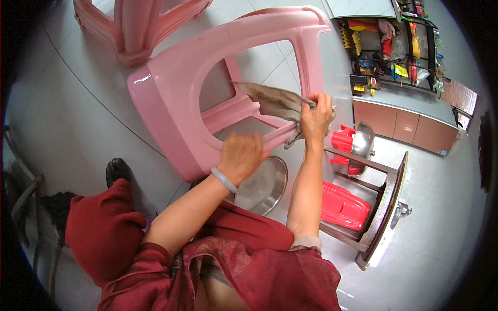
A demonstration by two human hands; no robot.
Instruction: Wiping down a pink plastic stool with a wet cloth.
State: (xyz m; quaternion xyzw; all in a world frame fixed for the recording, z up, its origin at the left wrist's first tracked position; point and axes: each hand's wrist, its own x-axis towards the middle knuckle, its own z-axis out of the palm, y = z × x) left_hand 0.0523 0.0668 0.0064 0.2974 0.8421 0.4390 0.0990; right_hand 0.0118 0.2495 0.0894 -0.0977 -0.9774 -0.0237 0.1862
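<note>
A pink plastic stool [171,97] lies tipped on its side before me, with its open leg frame facing right. My left hand [243,155], with a pale bangle on the wrist, is closed round the edge of one stool leg. At the leg's far end, my right hand [317,118] grips a grey-brown, stained cloth [276,101] against the plastic. Part of the cloth hangs across the stool's opening. Below the leg, partly behind my left forearm, a round metal basin [262,186] rests on the floor.
Another pink stool [134,35] stands at the top left. To the right are a dark wooden stool frame [379,214], a red plastic item [346,206] and a lidded metal pan [362,147] on a red stool. Farther off are a cluttered rack [393,81] and a low cabinet [404,122].
</note>
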